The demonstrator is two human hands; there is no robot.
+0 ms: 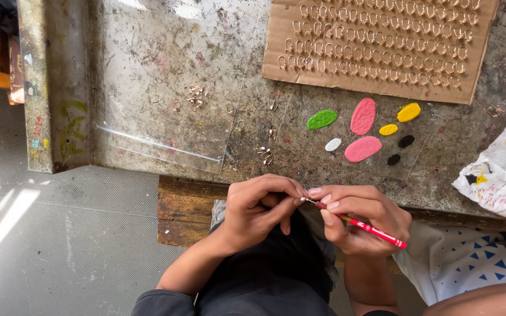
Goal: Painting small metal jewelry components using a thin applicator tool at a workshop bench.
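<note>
Two hands meet at the near edge of the worn table, right in front of the person. The left hand is curled tight, with its fingertips pinched around something very small, too small to make out; it may be one of the little rings. It is held up close so the brush can reach it. The right hand grips a thin red brush the way you hold a pencil, and the tip of the brush touches the spot where the left fingers pinch. Both hands stay low and near the body, which likely keeps them steady for such tiny work. Just past the hands, on the table, lie blobs of paint: two pink blobs, a green blob, two yellow blobs, a white blob and two black blobs. They sit close so the brush can dip easily. Far and to the right, a sheet of cardboard holds many rows of small rings, spread apart, maybe to dry. A few loose rings lie on a clear plastic sheet to the left. A paint-stained cloth rests at the right edge. Nothing sits between the hands and the paint.
</note>
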